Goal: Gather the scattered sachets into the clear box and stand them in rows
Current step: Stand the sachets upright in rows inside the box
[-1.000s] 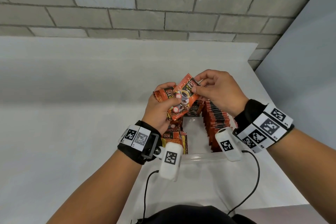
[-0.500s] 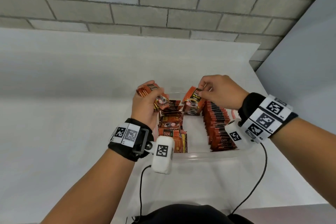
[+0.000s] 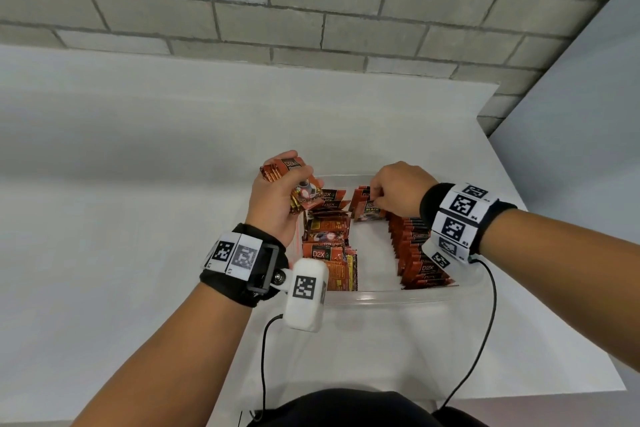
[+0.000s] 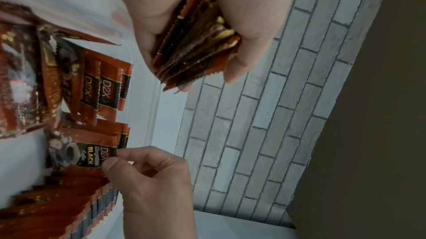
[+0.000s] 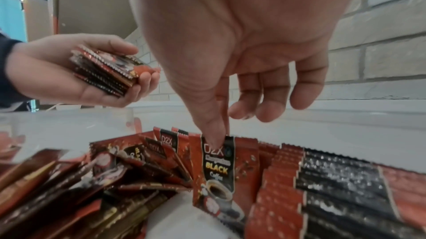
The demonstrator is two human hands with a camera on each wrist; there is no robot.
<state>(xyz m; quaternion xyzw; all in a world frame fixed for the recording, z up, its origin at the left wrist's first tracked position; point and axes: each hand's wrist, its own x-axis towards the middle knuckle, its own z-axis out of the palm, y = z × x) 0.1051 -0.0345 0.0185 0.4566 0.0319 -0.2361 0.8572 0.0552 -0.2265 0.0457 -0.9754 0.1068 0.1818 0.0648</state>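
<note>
The clear box (image 3: 388, 296) sits on the white table and holds red and black coffee sachets. My left hand (image 3: 273, 199) hovers over the box's far left corner and grips a stack of sachets (image 3: 294, 180) (image 4: 196, 48) (image 5: 106, 71). My right hand (image 3: 394, 194) reaches into the far end of the box and pinches the top edge of one upright sachet (image 3: 367, 210) (image 4: 85, 155) (image 5: 221, 166) between thumb and forefinger. That sachet stands at the far end of a tight upright row (image 3: 415, 250) along the right wall. Loose sachets (image 3: 327, 243) lie tumbled along the left side.
The white table (image 3: 138, 218) stretches left and toward a grey brick wall (image 3: 311, 3). A pale panel (image 3: 588, 149) stands at the right. A bare strip of box floor (image 3: 374, 260) runs between the two groups of sachets. Black cables (image 3: 485, 340) hang from my wrist cameras.
My right hand drew one sachet off the left hand's stack and lowered it into the box's far end. My left hand moved left with the stack.
</note>
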